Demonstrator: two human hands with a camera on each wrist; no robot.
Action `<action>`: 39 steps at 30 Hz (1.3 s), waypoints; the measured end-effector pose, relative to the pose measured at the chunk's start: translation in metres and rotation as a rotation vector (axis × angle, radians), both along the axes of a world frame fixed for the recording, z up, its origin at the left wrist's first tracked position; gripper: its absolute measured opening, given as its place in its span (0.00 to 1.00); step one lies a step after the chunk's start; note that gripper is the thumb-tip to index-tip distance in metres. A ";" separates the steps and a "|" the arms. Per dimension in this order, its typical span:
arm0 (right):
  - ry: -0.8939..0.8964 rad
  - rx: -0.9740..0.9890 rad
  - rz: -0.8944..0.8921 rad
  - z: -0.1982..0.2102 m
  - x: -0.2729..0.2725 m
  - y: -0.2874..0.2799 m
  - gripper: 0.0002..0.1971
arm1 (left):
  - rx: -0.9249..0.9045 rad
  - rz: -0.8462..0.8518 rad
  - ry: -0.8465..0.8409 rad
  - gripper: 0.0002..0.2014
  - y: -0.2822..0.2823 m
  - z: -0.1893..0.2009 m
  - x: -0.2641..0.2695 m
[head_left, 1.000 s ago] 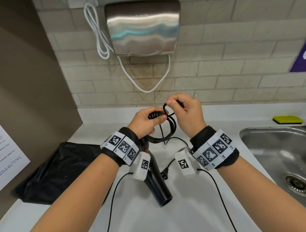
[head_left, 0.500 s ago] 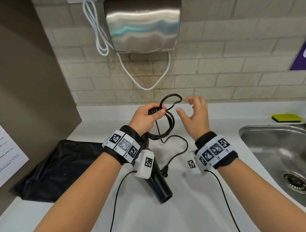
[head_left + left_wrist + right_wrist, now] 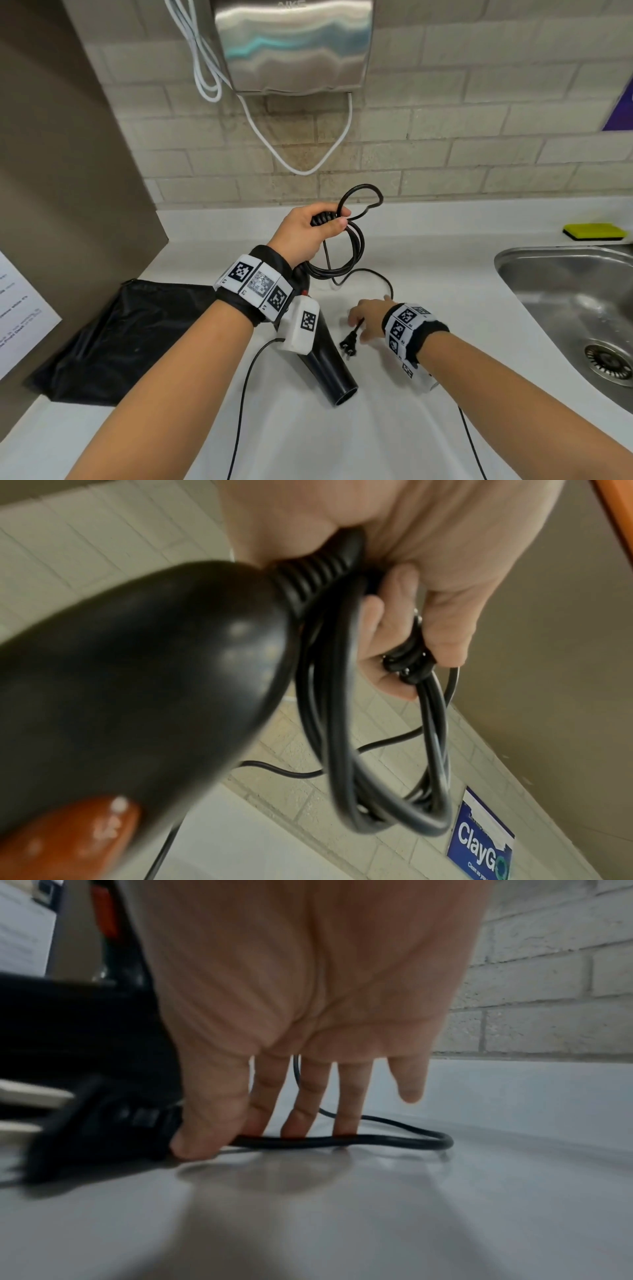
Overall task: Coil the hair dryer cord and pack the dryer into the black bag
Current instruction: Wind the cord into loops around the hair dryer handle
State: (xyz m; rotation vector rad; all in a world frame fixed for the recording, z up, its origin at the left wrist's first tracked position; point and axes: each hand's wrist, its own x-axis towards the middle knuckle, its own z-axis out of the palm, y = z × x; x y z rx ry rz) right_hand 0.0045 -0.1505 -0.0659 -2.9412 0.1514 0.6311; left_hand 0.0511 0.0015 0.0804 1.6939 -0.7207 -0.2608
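Black cord (image 3: pixel 346 253) nearly coiled; only the plug-end tail is left to gather.

Left hand (image 3: pixel 310 233), raised over the bench (image 3: pixel 445 308), clenches the dryer's handle end together with the gathered loops, so the hair dryer (image 3: pixel 325 363) hangs barrel-down toward the person. Right hand (image 3: pixel 368 317) reaches low, fingers (image 3: pixel 301 1123) extended onto the loose cord just beside the plug (image 3: pixel 349 344), thumb closing in but no firm pinch yet. Next, I judge, it must pinch that tail and lift it into the coil. Black bag (image 3: pixel 126 339) lies flat at the left, well apart, not yet in use.
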 end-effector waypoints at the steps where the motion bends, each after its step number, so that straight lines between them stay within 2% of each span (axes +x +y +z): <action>1: 0.001 -0.039 0.001 0.000 -0.001 0.000 0.20 | -0.002 0.000 0.007 0.11 0.000 0.000 0.000; 3: 0.009 -0.061 0.007 -0.001 -0.002 -0.002 0.17 | -0.007 -0.005 0.013 0.11 0.001 0.000 -0.001; 6: 0.024 0.037 -0.024 -0.003 -0.005 -0.008 0.08 | -0.001 -0.005 0.014 0.10 0.001 0.000 0.000; 7: 0.027 0.062 -0.047 -0.003 -0.006 -0.010 0.06 | -0.002 -0.004 0.017 0.09 0.001 -0.001 0.000; 10: 0.023 0.080 -0.089 0.009 -0.013 -0.017 0.11 | -0.005 0.005 0.027 0.08 0.000 -0.003 0.001; 12: -0.026 0.145 -0.065 0.025 -0.018 -0.022 0.07 | -0.014 0.018 0.016 0.10 -0.001 -0.003 0.000; 14: -0.107 0.289 -0.063 0.047 -0.025 -0.025 0.05 | -0.022 0.029 0.009 0.11 -0.003 -0.002 0.000; 17: -0.297 0.627 -0.117 0.080 -0.036 -0.025 0.12 | -0.042 0.030 0.003 0.13 -0.005 -0.002 -0.001; 19: -0.458 0.732 -0.154 0.096 -0.040 -0.022 0.14 | -0.040 0.024 -0.003 0.12 -0.007 -0.002 -0.001; 22: -0.597 0.655 -0.249 0.110 -0.039 -0.013 0.15 | -0.043 0.024 -0.004 0.11 -0.007 -0.003 0.000; 25: -0.575 0.537 -0.292 0.116 -0.037 -0.005 0.16 | -0.053 0.023 -0.021 0.10 -0.006 -0.004 0.001; 29: -0.520 0.521 -0.335 0.120 -0.039 0.003 0.14 | -0.091 0.027 -0.037 0.12 -0.004 -0.003 0.002; 35: -0.743 0.484 -0.416 0.118 -0.029 0.019 0.08 | -0.137 -0.006 -0.019 0.13 -0.006 -0.004 0.001; 39: -0.838 0.537 -0.494 0.117 -0.020 0.030 0.09 | -0.127 -0.028 -0.042 0.13 -0.009 -0.005 -0.002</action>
